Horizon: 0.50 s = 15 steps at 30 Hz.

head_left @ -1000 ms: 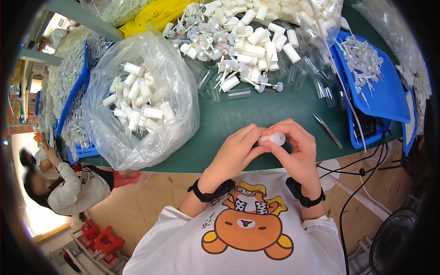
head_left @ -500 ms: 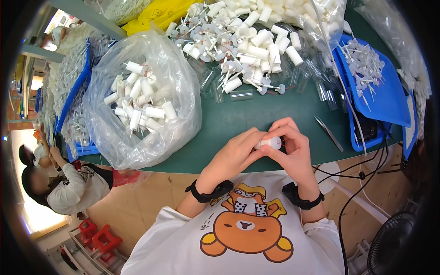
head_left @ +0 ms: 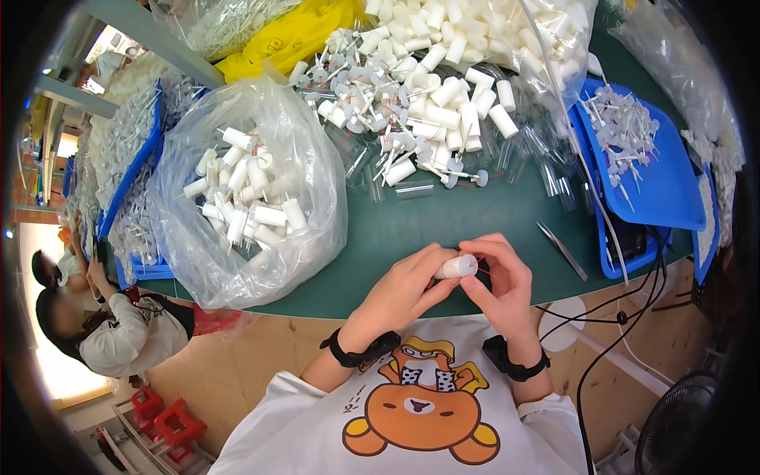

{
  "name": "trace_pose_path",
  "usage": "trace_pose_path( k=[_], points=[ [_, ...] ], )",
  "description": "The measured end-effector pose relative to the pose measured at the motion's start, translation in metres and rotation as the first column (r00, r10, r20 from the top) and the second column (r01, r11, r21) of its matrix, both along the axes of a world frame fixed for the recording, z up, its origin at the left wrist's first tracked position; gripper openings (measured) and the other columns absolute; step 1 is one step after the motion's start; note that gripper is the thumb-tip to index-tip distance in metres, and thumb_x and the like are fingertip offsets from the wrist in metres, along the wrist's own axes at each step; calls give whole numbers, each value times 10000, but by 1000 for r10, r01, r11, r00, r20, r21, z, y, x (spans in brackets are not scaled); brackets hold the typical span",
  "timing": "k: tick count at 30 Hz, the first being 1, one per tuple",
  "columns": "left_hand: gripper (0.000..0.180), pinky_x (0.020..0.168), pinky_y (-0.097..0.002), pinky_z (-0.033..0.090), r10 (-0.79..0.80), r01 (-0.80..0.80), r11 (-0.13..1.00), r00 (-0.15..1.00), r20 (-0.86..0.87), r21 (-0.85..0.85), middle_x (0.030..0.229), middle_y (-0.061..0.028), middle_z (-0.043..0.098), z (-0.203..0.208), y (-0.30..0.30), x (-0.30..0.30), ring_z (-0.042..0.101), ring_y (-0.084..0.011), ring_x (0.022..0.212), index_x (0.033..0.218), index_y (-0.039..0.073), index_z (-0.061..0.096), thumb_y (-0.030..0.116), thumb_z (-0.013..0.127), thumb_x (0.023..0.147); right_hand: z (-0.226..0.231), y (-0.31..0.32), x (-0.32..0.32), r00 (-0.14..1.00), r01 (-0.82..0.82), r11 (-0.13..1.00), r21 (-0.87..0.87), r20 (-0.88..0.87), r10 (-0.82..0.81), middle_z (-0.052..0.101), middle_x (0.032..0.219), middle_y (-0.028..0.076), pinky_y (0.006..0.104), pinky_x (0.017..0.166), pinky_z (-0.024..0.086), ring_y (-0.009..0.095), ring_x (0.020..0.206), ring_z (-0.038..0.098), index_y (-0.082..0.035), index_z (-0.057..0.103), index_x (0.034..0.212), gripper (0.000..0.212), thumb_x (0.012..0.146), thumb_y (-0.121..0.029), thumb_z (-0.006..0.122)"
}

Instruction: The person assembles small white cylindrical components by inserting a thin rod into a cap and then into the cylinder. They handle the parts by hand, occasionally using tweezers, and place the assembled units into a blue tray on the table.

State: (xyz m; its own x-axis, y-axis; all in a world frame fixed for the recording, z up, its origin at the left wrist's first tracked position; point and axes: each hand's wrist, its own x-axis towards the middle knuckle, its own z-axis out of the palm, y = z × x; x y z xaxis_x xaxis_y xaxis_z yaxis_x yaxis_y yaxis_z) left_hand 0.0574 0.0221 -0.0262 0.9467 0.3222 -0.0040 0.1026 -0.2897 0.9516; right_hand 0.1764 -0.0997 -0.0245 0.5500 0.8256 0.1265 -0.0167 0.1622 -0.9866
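One small white plastic cylinder [head_left: 457, 267] sits pinched between both hands over the near edge of the green table [head_left: 475, 222]. Left hand [head_left: 404, 289] clamps its body with thumb and fingers; right hand [head_left: 503, 281] closes fingertips on its end cap. One pair of metal tweezers [head_left: 564, 250] lies just right of the grip. One clear plastic bag of white cylinders [head_left: 245, 198] stands well left, too many inside to count. Loose heap of white cylinders and pins [head_left: 419, 87] lies beyond the grip, uncountable. One blue plastic tray of pins [head_left: 665, 182] far right. Two black wristbands, one per wrist.
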Motion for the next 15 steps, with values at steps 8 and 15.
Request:
trace_pose_path(
  k=[8,15],
  points=[
    [257,598,-296,426,-11,9,999,999,38,54,826,-94,515,-7,1,-2,514,-237,663,1014,24,505,110,625,803,-12,4,-5,1000,-7,999,34,28,6,519,980,86,274,785,425,162,900,522,-3,611,932,260,696,-7,717],
    [279,587,-300,436,45,-43,998,997,64,-37,837,-87,529,-14,0,-2,541,-219,682,990,37,487,60,662,774,-8,10,-6,976,5,996,-84,216,13,506,994,85,280,764,436,163,883,529,-43,645,941,275,682,-53,737]
  ],
)
